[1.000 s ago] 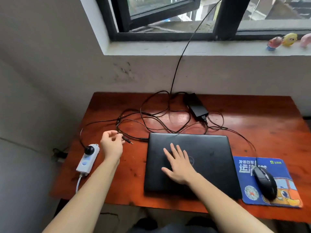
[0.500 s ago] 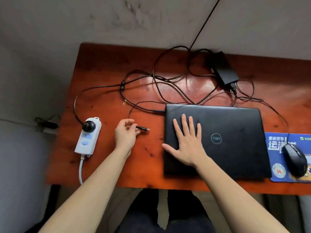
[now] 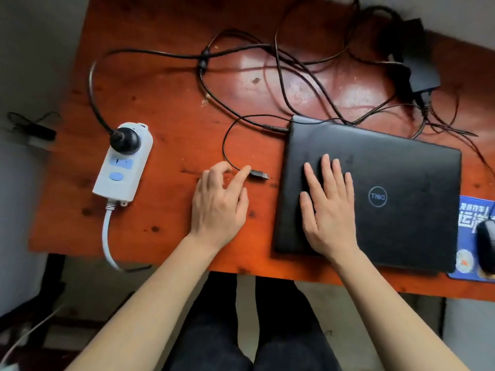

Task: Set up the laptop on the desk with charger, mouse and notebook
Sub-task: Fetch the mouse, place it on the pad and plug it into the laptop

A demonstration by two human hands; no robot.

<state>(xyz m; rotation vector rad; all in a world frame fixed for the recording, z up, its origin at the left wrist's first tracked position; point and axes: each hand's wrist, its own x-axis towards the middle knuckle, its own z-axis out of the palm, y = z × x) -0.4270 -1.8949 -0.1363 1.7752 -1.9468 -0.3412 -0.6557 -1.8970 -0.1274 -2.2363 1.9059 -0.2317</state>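
Note:
A closed black laptop (image 3: 401, 183) lies on the orange-brown desk (image 3: 166, 84), right of centre. My right hand (image 3: 328, 207) rests flat on the left part of its lid, fingers spread. My left hand (image 3: 218, 204) is on the desk just left of the laptop, pinching the back end of a small black cable plug (image 3: 259, 174) whose metal tip points at the laptop's left edge, a short gap away. The black charger brick (image 3: 417, 68) lies at the back right among tangled black cables (image 3: 281, 65). A black mouse (image 3: 486, 245) sits on a blue mouse pad (image 3: 466, 266) at the right edge.
A white power strip (image 3: 122, 167) with a black plug (image 3: 125, 140) in it lies on the desk's left part, its white cord (image 3: 107, 245) hanging over the front edge. Another thin cable end (image 3: 273, 128) reaches the laptop's back left corner. My legs are below the desk.
The view has tilted down and closer, losing the window. My left hand has brought the plug nearer the laptop's left side. My right hand has stayed on the lid.

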